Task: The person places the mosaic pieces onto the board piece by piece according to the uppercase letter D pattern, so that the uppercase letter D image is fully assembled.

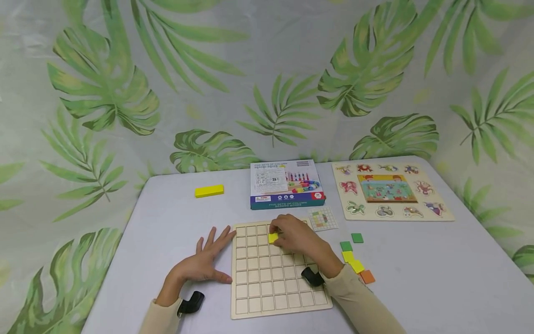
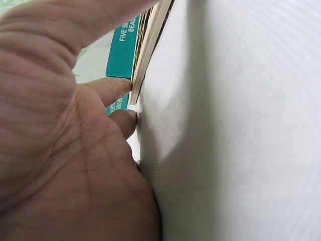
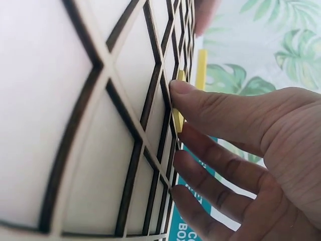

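Note:
A wooden grid board point(image 1: 267, 290) lies flat on the white table. My right hand point(image 1: 298, 234) is over its upper part, pinching a yellow square tile point(image 1: 273, 238) between thumb and fingers at a grid square in the second row. In the right wrist view the thumb rests against the yellow tile point(image 3: 178, 120), which stands a little above the grid lines. My left hand point(image 1: 202, 262) has its fingers spread, with thumb tip and index tip at the board's left edge. From the left wrist, a fingertip meets the side of the board point(image 2: 145, 55).
Right of the board lie loose green point(image 1: 357, 238), yellow point(image 1: 357, 266) and orange point(image 1: 367, 277) tiles. A pattern card point(image 1: 323, 219) touches the upper right corner area. Behind are a toy box point(image 1: 288, 185), a sea-animal puzzle point(image 1: 392, 188) and a yellow block point(image 1: 209, 190).

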A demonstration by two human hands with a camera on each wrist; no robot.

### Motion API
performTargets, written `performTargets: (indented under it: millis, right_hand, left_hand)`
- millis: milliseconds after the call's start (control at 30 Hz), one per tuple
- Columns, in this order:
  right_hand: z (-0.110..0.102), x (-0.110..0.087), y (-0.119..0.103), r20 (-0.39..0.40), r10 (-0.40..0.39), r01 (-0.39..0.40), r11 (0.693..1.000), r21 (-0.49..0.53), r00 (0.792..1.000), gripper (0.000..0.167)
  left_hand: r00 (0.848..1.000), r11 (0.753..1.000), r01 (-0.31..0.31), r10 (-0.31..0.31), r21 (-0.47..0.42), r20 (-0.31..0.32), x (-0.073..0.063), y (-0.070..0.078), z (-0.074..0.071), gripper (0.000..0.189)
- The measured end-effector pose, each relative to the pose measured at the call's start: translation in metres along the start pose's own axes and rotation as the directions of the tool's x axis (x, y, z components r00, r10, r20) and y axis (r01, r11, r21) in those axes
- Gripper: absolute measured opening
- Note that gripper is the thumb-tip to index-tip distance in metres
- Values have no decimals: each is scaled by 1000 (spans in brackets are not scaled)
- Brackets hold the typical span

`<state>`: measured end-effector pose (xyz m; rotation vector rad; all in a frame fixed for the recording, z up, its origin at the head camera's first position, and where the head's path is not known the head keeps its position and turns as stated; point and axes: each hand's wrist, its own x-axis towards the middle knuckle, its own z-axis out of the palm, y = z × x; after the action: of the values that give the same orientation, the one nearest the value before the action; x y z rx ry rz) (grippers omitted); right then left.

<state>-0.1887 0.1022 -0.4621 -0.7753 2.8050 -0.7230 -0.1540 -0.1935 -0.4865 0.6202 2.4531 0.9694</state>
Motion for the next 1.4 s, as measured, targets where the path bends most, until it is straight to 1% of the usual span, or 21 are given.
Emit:
performTargets:
  millis: [233,500,600,700,800,933,1000,1167,1400]
  right_hand:
    - [-4,0,-1,22,-16,16,1000,-1,1000,20]
    - [-15,-7,3,24,-31,30,999,40,999,21]
    - [-18,-9,5,27,-11,10,999,36,1000,20]
    - [-21,-12,7,39,32,-33,998,45,999,20]
    - [-26,-18,11,38,33,-35,998,49,999,20]
    - [-31,-27,21,31,18,-20,999,49,999,22]
    - [-33,-32,27,26,25,-26,999,42,999,23]
    - [-40,-49,44,15,24,-24,999,21,1000,26]
    - [-59,-75,71,-6,-1,1,999,51,1000,25]
  left_hand:
    - [1000,1000,2,-2,1,-1,0,-1,0,124]
    - [1000,1000,6,-6,2,-1,0,-1,-1,123]
    - [1000,1000,9,-9,3,-5,0,-1,-1,123]
    - [1000,1000,1,-1,-2,-2,-1,0,-1,123]
    - [1000,1000,-5,5,-5,0,-1,-1,-1,123]
    - [1000,1000,1,-1,-1,0,0,-1,0,123]
    - [1000,1000,8,-8,1,3,0,0,0,123]
    - [1000,1000,11,-11,4,4,1,0,0,123]
    - [1000,1000,9,-9,11,-2,1,-2,1,124]
